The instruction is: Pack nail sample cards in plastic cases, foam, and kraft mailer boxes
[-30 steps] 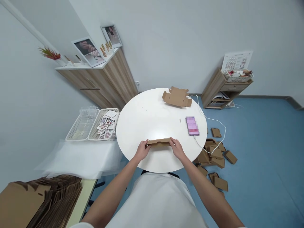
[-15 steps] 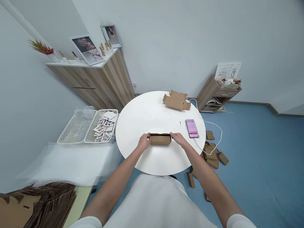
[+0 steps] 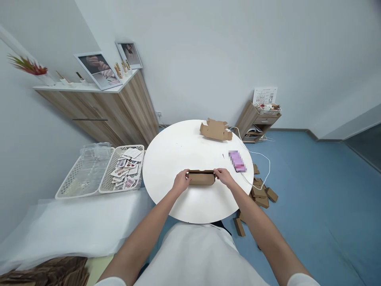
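Observation:
A small brown cardboard box (image 3: 201, 179) sits partly folded near the front half of the round white table (image 3: 166, 159). A narrow dark gap shows along its far edge. My left hand (image 3: 182, 180) grips the box's left end, the thumb on the near side and the fingers curled at the corner. At the right end, my right hand (image 3: 223, 176) pinches the far corner. Farther back on the table lies an unfolded cardboard box blank (image 3: 216, 130) with its flaps raised.
A phone (image 3: 237, 161) with a white cable (image 3: 266, 155) lies right of the box. Several cardboard boxes (image 3: 259, 192) are piled on the floor. Left stand a white basket (image 3: 142, 159) of printed cards and another basket (image 3: 64, 190) of clear plastic. A wooden cabinet (image 3: 133, 103) stands behind.
The camera view has shifted, so the surroundings sit differently in the frame. Both hands stay on the ends of the box, and its top gap looks slightly narrower.

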Demonstrator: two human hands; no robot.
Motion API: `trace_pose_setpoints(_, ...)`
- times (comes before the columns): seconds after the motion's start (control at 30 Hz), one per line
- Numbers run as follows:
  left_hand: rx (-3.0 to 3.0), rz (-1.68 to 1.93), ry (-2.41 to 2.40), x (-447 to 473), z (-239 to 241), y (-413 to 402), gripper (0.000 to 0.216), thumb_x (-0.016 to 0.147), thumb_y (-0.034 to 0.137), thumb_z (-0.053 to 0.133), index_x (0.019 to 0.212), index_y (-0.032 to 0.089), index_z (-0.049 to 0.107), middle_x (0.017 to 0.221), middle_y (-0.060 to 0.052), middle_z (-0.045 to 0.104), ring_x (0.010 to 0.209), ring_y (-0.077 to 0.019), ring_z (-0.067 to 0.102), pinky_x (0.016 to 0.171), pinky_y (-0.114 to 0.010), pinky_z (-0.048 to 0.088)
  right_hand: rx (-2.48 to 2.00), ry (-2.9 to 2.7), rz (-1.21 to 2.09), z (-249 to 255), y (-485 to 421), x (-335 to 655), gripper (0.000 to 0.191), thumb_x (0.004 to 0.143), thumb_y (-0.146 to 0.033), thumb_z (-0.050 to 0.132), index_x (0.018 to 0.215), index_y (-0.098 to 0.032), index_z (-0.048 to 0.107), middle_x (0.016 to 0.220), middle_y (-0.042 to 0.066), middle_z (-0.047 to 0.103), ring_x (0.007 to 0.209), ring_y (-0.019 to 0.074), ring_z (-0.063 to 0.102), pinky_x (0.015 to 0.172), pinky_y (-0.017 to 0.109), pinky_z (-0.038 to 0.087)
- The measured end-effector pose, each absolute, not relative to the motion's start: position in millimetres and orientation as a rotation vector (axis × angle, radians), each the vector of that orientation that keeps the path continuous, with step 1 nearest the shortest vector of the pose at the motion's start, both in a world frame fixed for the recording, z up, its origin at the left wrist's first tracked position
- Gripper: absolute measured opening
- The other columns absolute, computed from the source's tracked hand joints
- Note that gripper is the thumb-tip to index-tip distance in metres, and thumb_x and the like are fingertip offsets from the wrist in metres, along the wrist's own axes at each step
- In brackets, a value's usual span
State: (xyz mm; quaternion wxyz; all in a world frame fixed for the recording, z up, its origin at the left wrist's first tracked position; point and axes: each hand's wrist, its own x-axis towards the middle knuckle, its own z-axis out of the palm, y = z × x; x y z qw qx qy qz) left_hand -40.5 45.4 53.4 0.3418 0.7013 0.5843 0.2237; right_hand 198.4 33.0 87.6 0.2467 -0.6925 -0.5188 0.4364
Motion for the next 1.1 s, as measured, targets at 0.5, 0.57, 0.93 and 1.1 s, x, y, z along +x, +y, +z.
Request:
trace_pose_setpoints(0.5, 1.832, 0.560, 1.569, -41.7, 55.7, 46.2, 0.035, 0.070, 0.019, 0.052, 0.105, 0.021, 0.051, 0.083, -0.002, 0.059, 0.073, -0.0149, 0.056, 0.065, -0.025, 0.042, -2.030, -1.622, 0.888, 106.4, 39.4, 183.9, 0.037, 0.076, -0.043, 0.038, 0.049, -0.019, 0.046, 0.052, 0.000, 0.051, 0.049, 0.0116, 0.045, 0.048, 0.023, 0.030)
trace_pose_setpoints(0.57, 1.845, 0.558, 1.572, -40.6, 55.3, 46.3, 0.034, 0.071, 0.019, 0.052, 0.105, 0.020, 0.051, 0.083, -0.001, 0.060, 0.073, -0.0148, 0.056, 0.065, -0.025, 0.042, -2.025, -1.612, 0.915, 105.9, 39.0, 184.1, 0.036, 0.077, -0.041, 0.038, 0.050, -0.019, 0.046, 0.052, 0.000, 0.051, 0.049, 0.0115, 0.047, 0.048, 0.022, 0.031)
trace_pose_setpoints(0.93, 1.823, 0.590, 1.465, -41.9, 53.9, 41.6, 0.036, 0.072, 0.025, 0.054, 0.107, 0.020, 0.054, 0.090, -0.004, 0.058, 0.073, -0.0140, 0.056, 0.072, -0.027, 0.044, -1.859, -1.418, 1.136, 79.8, 19.3, 200.4, 0.027, 0.074, -0.039, 0.046, 0.087, -0.020, 0.059, 0.068, 0.000, 0.057, 0.059, 0.0117, 0.055, 0.058, 0.024, 0.041)
trace_pose_setpoints(1.1, 1.554, 0.589, 1.349, -52.7, 56.6, 39.3, 0.046, 0.076, 0.048, 0.046, 0.112, 0.020, 0.053, 0.103, -0.006, 0.058, 0.077, -0.0139, 0.059, 0.071, -0.026, 0.045, -1.761, -1.206, 1.332, 74.3, 10.7, 202.5, 0.033, 0.074, -0.043, 0.050, 0.098, -0.022, 0.056, 0.078, 0.001, 0.056, 0.060, 0.0096, 0.055, 0.059, 0.024, 0.044)
